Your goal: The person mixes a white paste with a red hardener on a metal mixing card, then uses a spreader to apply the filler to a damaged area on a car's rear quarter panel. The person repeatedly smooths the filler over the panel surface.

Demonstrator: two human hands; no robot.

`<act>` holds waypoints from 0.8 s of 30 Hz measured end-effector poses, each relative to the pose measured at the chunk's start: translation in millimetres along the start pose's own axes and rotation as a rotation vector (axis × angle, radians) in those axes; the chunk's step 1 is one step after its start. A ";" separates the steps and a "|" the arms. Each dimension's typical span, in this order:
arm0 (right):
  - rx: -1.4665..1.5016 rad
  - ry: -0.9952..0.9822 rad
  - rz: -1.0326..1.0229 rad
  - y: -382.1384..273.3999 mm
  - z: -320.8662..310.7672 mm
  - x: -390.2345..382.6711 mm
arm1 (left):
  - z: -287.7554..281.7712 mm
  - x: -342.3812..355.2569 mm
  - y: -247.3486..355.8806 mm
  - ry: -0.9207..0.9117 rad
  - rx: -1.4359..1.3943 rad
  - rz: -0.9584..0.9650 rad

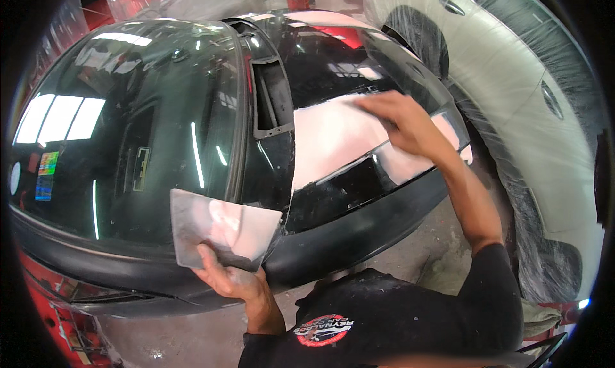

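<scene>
Right hand (405, 123): although its blurred fingers stretch flat toward the upper edge of the pale pink patch (333, 137), their undersides are hidden; I cannot tell whether they pinch a thin tool or nothing.
Left hand (227, 277): closed on the lower edge of a flat board (186, 243); pinkish-white smears cover much of it, and it overlaps a corner of the dark glass (173, 156) — contact unclear.
Pink patch: on the black panel (320, 60), just right of the open recess (272, 89); a second pale area (410, 166) lies below the right hand.
Good stroke: light, even pressure along the panel's curve seems best — long passes, edges feathered thin; the board is better near yet clear of the bodywork.
In the way: the recess and the dark strip (349, 187) border the patch and could catch a careless stroke; the right forearm (471, 195) crosses the panel's edge.
Around: a light-coloured car (512, 111) under clear film stands near on the right; grey floor (407, 238) shows below.
</scene>
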State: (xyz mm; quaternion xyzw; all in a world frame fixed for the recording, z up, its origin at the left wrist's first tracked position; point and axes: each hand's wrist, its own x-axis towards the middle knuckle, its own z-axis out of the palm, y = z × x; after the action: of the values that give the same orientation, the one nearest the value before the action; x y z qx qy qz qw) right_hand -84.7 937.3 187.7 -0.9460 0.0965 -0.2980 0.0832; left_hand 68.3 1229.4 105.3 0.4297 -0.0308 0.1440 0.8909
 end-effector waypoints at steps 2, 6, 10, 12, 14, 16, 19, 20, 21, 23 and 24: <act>-0.025 -0.152 0.103 42.7 23.0 27.7 | -6.5 -3.5 -5.3 -0.089 -0.036 -0.010; -0.104 -0.354 0.057 79.3 61.1 52.2 | -15.5 -6.5 -8.3 -0.101 -0.115 -0.017; -0.152 -0.398 0.102 72.2 71.3 57.7 | -24.1 -6.9 -7.4 -0.074 0.012 0.020; -0.155 -0.408 0.119 67.2 71.7 58.2 | -30.1 -7.8 -10.3 -0.048 0.008 0.018; -0.144 -0.389 0.142 66.3 74.2 58.6 | -38.5 -8.2 -13.5 -0.066 0.060 0.055; -0.169 -0.379 0.136 68.5 78.5 58.8 | -46.3 -6.9 -17.6 -0.103 0.153 0.111; -0.151 -0.356 0.154 68.7 80.1 54.7 | -53.1 -5.1 -20.8 -0.092 0.315 0.191; -0.115 -0.326 0.134 65.4 78.4 49.8 | -54.3 -4.4 -19.7 -0.155 0.287 0.231; -0.059 -0.331 0.138 61.1 75.1 44.0 | -54.4 -3.7 -19.0 -0.195 0.292 0.279; -0.022 -0.363 0.087 47.1 64.7 22.2 | -52.9 -2.8 -16.6 -0.185 0.248 0.262; -0.021 -0.403 0.096 38.2 58.4 7.2 | -51.3 -2.4 -15.6 -0.134 0.199 0.197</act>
State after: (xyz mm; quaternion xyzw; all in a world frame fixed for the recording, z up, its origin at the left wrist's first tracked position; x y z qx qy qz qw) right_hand -50.1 904.4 136.2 -0.9816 0.1260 -0.0976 0.1051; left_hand 66.8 1259.4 60.8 0.5192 -0.1178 0.2042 0.8215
